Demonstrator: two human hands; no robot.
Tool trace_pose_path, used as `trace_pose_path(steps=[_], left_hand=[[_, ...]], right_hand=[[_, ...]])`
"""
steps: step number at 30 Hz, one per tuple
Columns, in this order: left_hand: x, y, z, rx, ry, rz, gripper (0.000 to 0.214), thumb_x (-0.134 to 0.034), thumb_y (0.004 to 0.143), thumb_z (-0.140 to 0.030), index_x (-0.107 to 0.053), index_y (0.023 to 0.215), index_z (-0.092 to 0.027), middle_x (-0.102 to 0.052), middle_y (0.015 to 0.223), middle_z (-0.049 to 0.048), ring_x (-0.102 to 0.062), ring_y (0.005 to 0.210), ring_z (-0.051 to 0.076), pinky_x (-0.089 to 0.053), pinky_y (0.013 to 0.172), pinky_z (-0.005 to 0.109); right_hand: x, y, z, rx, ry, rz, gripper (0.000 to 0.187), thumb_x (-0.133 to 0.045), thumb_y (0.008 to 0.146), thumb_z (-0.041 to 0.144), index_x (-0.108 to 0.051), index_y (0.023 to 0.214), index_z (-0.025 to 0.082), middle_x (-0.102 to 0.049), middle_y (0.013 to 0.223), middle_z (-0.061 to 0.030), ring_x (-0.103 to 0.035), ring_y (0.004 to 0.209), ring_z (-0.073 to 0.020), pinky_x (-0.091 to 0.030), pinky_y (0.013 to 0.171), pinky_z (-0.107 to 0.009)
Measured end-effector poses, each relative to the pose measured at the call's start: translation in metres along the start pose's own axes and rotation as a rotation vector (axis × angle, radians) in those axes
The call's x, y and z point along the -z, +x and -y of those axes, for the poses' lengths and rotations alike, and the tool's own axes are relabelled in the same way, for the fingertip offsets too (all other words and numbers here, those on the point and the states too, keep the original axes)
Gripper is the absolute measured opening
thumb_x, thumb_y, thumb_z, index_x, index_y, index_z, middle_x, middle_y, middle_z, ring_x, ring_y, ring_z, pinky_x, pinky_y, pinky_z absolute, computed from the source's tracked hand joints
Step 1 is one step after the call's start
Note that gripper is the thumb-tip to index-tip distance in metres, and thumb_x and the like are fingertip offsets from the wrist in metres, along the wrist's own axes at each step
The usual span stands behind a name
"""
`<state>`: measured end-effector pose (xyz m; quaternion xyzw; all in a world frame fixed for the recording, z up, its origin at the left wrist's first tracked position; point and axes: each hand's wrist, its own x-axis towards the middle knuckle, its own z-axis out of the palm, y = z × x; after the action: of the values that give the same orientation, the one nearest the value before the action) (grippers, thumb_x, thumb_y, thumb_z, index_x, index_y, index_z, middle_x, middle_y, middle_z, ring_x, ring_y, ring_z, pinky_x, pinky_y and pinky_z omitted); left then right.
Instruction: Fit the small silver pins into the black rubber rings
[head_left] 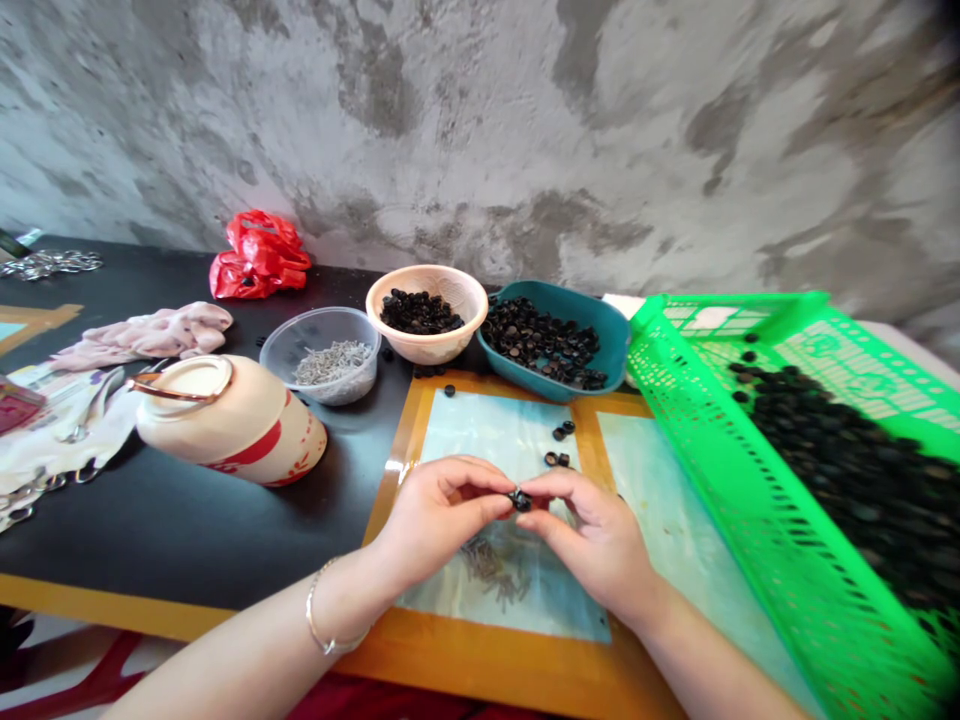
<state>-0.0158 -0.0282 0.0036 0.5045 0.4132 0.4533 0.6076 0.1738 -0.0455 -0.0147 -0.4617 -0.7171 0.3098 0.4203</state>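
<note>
My left hand [448, 515] and my right hand [589, 530] meet over a light blue sheet taped to the table. Between their fingertips is a small round black cap [519, 499], pinched from both sides. Its finer details are too small to make out. Below the hands lies a loose pile of thin grey metal pins [495, 572]. A few more black caps [556, 459] rest on the sheet just beyond the fingers. A bracelet circles my left wrist.
Behind stand a clear bowl [274, 345] of metal pins, a pink bowl [375, 305] and a teal basin [551, 385] of black caps. A green basket [705, 510] of black pieces fills the right. Leftward are a white jug [247, 430], a glove [150, 338] and a red bag [261, 255].
</note>
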Motion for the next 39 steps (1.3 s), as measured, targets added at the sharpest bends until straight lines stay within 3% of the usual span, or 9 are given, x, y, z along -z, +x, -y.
trace_pose_path(steps=[10, 18, 25, 34, 39], left_hand=[[-0.0024, -0.001, 0.0008, 0.19, -0.147, -0.035, 0.021, -0.084, 0.059, -0.021, -0.072, 0.075, -0.014, -0.074, 0.071, 0.004, -0.068, 0.066, 0.016, -0.057, 0.066, 0.027], [-0.0011, 0.0018, 0.001, 0.235, -0.152, -0.033, 0.023, -0.086, 0.056, -0.027, -0.072, 0.068, -0.014, -0.071, 0.062, 0.0032, -0.064, 0.056, 0.014, -0.054, 0.06, 0.026], [0.0016, 0.0028, 0.0056, 0.295, -0.178, 0.043, 0.024, -0.083, 0.063, -0.033, -0.073, 0.069, -0.012, -0.07, 0.059, 0.0048, -0.062, 0.053, 0.013, -0.052, 0.058, 0.025], [0.0031, 0.0025, 0.008, 0.363, -0.207, 0.103, 0.027, -0.083, 0.064, -0.036, -0.072, 0.07, -0.013, -0.069, 0.057, 0.0036, -0.061, 0.05, 0.011, -0.049, 0.055, 0.022], [0.0028, 0.002, 0.0078, 0.318, -0.204, 0.116, 0.023, -0.083, 0.065, -0.033, -0.075, 0.072, -0.013, -0.068, 0.06, 0.0031, -0.058, 0.053, 0.01, -0.047, 0.058, 0.022]], right_hand=[[-0.0007, -0.0005, 0.0016, 0.017, -0.001, 0.004, 0.015, -0.074, 0.081, 0.028, -0.069, 0.095, 0.026, -0.071, 0.078, 0.0009, -0.067, 0.07, -0.0145, -0.052, 0.067, -0.025], [-0.0048, -0.003, 0.0005, -0.155, 0.135, 0.06, 0.016, -0.074, 0.08, 0.028, -0.07, 0.095, 0.024, -0.074, 0.082, -0.002, -0.07, 0.074, -0.0174, -0.056, 0.071, -0.029], [-0.0052, -0.0008, 0.0046, -0.267, 0.338, 0.112, 0.017, -0.074, 0.078, 0.026, -0.069, 0.093, 0.021, -0.076, 0.083, -0.0031, -0.072, 0.074, -0.0174, -0.059, 0.07, -0.028], [-0.0012, -0.0028, -0.0014, -0.126, 0.043, 0.098, 0.009, -0.074, 0.079, 0.028, -0.071, 0.087, 0.025, -0.073, 0.079, -0.0008, -0.068, 0.072, -0.0166, -0.054, 0.07, -0.028], [-0.0007, -0.0029, -0.0023, -0.029, 0.033, 0.083, 0.008, -0.072, 0.081, 0.027, -0.069, 0.089, 0.025, -0.073, 0.082, -0.0017, -0.069, 0.075, -0.0175, -0.054, 0.072, -0.029]])
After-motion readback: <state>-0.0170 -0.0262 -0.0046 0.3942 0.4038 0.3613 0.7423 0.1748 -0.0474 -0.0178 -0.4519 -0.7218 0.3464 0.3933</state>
